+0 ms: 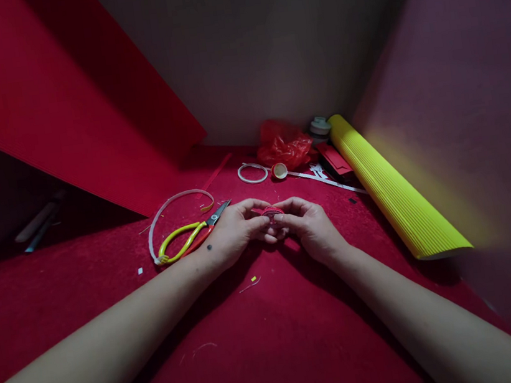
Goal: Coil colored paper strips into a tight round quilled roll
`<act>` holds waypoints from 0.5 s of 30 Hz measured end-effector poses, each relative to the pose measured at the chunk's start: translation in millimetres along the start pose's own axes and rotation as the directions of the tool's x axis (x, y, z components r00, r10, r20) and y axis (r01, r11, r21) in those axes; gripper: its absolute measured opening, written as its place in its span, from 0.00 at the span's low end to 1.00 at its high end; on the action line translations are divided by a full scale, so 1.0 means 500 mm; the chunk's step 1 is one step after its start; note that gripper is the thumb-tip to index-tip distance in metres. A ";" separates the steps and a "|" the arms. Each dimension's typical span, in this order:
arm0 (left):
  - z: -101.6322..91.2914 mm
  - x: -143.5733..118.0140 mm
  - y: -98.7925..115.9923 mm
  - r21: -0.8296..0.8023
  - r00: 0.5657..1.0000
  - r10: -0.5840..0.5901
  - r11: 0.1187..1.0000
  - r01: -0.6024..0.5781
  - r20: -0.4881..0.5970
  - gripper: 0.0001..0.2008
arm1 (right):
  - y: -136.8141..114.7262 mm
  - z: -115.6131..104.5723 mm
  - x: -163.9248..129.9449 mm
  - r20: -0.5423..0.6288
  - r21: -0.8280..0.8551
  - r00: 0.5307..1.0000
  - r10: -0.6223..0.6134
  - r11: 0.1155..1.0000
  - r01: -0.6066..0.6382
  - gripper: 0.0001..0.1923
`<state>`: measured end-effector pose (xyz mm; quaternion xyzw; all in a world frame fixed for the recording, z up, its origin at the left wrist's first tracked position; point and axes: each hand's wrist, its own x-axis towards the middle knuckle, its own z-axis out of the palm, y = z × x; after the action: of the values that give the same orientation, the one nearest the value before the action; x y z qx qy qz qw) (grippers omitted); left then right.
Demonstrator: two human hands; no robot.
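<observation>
On the red cloth (275, 339) just ahead of me, both hands pinch one small red coil (271, 212).

My left hand (237, 231) and right hand (309, 225) meet fingertip to fingertip, each gripping the coil between them, just above the cloth. It could spring loose if either pinch eases (the light is dim). Yellow-handled scissors (190, 236) lie touching my left hand, blades pointing inward; beyond sit a white ring (252, 172), a red bag (284, 143) and a yellow corrugated roll (390, 192).
</observation>
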<state>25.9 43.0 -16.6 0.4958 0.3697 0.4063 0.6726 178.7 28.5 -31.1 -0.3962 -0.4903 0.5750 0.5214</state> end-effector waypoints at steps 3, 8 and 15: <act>0.000 0.001 -0.001 0.040 1.000 0.002 0.999 -0.001 -0.028 0.06 | -0.007 0.004 -0.002 -0.032 -0.101 0.999 -0.028 0.995 0.024 0.09; -0.002 0.002 -0.001 0.056 0.998 0.032 0.998 -0.029 -0.047 0.06 | 0.000 0.007 0.000 -0.065 -0.113 0.995 -0.082 0.991 0.074 0.15; -0.003 0.000 -0.001 0.066 0.998 0.042 0.997 -0.039 -0.043 0.11 | -0.004 0.012 -0.005 -0.047 -0.103 0.995 -0.093 0.991 0.088 0.09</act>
<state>24.4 43.4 -17.6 0.5159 0.3873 0.4185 0.6393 173.4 25.2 -27.9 -0.4141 -0.5226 0.5150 0.5387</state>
